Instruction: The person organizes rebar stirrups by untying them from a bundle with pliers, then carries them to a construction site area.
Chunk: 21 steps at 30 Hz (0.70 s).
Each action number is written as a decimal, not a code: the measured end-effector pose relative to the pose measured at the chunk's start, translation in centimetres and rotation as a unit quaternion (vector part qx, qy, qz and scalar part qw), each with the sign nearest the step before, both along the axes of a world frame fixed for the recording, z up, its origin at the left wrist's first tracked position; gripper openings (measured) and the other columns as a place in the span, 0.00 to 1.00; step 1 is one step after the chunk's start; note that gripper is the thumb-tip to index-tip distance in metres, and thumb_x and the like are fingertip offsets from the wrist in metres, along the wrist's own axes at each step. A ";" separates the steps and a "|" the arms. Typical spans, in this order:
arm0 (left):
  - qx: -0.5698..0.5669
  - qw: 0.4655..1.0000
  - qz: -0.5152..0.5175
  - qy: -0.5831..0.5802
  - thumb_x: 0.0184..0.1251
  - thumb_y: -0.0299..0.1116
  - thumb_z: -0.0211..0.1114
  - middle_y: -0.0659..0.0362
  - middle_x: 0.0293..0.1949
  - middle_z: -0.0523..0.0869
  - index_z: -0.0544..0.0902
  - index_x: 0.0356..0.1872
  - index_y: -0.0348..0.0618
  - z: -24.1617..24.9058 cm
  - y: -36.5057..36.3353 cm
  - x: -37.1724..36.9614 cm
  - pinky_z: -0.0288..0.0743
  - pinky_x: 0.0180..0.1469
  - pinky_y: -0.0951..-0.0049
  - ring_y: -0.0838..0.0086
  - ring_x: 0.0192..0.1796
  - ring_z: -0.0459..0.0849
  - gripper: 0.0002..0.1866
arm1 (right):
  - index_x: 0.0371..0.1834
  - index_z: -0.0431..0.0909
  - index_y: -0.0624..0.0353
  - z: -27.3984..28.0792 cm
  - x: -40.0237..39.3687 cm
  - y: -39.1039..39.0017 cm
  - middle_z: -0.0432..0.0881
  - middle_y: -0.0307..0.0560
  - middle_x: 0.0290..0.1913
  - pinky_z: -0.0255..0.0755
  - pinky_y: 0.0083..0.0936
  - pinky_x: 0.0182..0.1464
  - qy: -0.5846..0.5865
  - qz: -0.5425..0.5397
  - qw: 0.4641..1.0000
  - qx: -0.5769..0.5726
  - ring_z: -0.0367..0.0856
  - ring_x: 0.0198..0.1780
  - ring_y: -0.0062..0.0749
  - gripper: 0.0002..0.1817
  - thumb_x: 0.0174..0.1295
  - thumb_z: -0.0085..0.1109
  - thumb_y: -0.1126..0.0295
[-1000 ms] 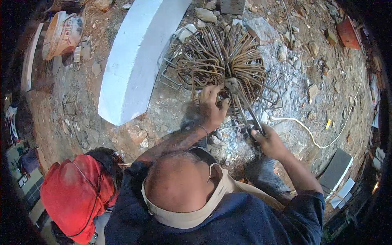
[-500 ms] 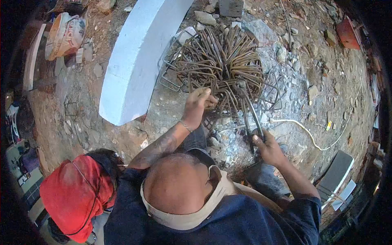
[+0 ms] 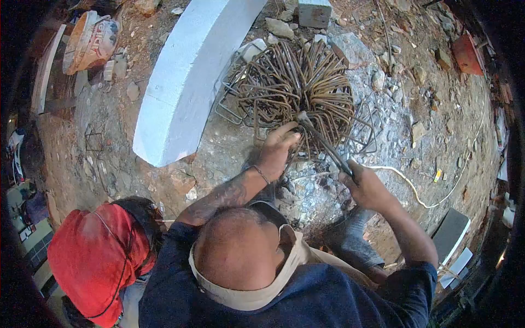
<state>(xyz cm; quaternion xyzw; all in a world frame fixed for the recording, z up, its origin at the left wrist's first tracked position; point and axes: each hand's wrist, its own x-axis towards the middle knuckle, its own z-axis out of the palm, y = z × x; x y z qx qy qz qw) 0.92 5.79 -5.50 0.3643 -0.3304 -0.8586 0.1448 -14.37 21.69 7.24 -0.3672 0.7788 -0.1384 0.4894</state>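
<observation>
A large ring-shaped bundle of rusty bent rebar stirrups (image 3: 298, 87) lies on the ground. My left hand (image 3: 277, 148) is at its near edge, fingers curled together against the bars; what they grip is hidden. My right hand (image 3: 365, 186) is closed round the handles of long dark pincers (image 3: 328, 145). The pincers slant up and left, handles nearly together, with their head over the near part of the bundle, just beside my left fingertips. Whether the jaws bite on anything is too small to tell.
A long white foam-like slab (image 3: 183, 82) lies left of the bundle. A white cable (image 3: 404, 177) curves across the rubble at right. A dirty bucket (image 3: 92, 44) stands at upper left, a grey block (image 3: 314, 13) beyond the bundle. A red cloth-covered form (image 3: 98, 262) is at lower left.
The pincers' head has moved left and nearer, beside my left hand, and the spread handles have come together. My left hand has shifted right and slightly down.
</observation>
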 end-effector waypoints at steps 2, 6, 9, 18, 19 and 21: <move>-0.011 0.998 0.013 -0.057 0.64 0.31 0.58 0.61 0.38 0.82 0.77 0.49 0.34 0.6 0.6 0.5 0.72 0.43 0.79 0.79 0.39 0.78 0.15 | 0.44 0.69 0.67 0.8 -0.6 -0.8 0.77 0.68 0.26 0.69 0.49 0.38 0.035 0.048 0.998 -0.002 0.76 0.35 0.66 0.17 0.65 0.49 0.61; -0.128 0.986 0.048 -0.091 0.67 0.35 0.57 0.56 0.37 0.85 0.78 0.41 0.35 1.6 0.9 1.3 0.75 0.43 0.75 0.74 0.41 0.83 0.12 | 0.51 0.67 0.63 1.7 -1.1 -2.0 0.77 0.66 0.30 0.71 0.51 0.38 0.146 0.168 0.975 0.028 0.78 0.33 0.62 0.17 0.65 0.48 0.63; -0.096 0.989 0.061 -0.099 0.67 0.36 0.55 0.54 0.39 0.84 0.77 0.38 0.39 2.1 0.5 1.6 0.74 0.44 0.72 0.68 0.45 0.83 0.11 | 0.51 0.68 0.60 2.0 -1.4 -2.6 0.77 0.63 0.36 0.70 0.49 0.40 0.202 0.221 0.953 0.046 0.79 0.38 0.56 0.16 0.64 0.49 0.64; -0.169 0.978 0.035 -0.115 0.68 0.39 0.53 0.58 0.36 0.84 0.78 0.38 0.39 1.4 -0.1 2.1 0.74 0.43 0.73 0.72 0.39 0.83 0.13 | 0.48 0.64 0.59 1.0 -1.3 -2.4 0.77 0.61 0.34 0.70 0.46 0.40 0.326 0.284 0.901 -0.032 0.79 0.40 0.52 0.13 0.63 0.49 0.66; -0.168 0.978 0.035 -0.115 0.68 0.39 0.53 0.58 0.36 0.84 0.78 0.38 0.39 1.1 -0.2 2.3 0.74 0.43 0.73 0.72 0.39 0.83 0.13 | 0.48 0.64 0.59 1.1 -1.0 -2.3 0.77 0.61 0.34 0.70 0.46 0.40 0.325 0.284 0.901 -0.031 0.79 0.40 0.52 0.13 0.63 0.49 0.66; -0.307 0.941 0.010 -0.142 0.68 0.40 0.54 0.59 0.36 0.84 0.79 0.40 0.39 -0.4 -0.4 2.6 0.72 0.44 0.74 0.74 0.37 0.81 0.14 | 0.44 0.61 0.60 1.6 -0.4 -1.3 0.78 0.63 0.28 0.69 0.50 0.31 0.173 0.101 0.973 0.113 0.79 0.31 0.59 0.12 0.63 0.49 0.67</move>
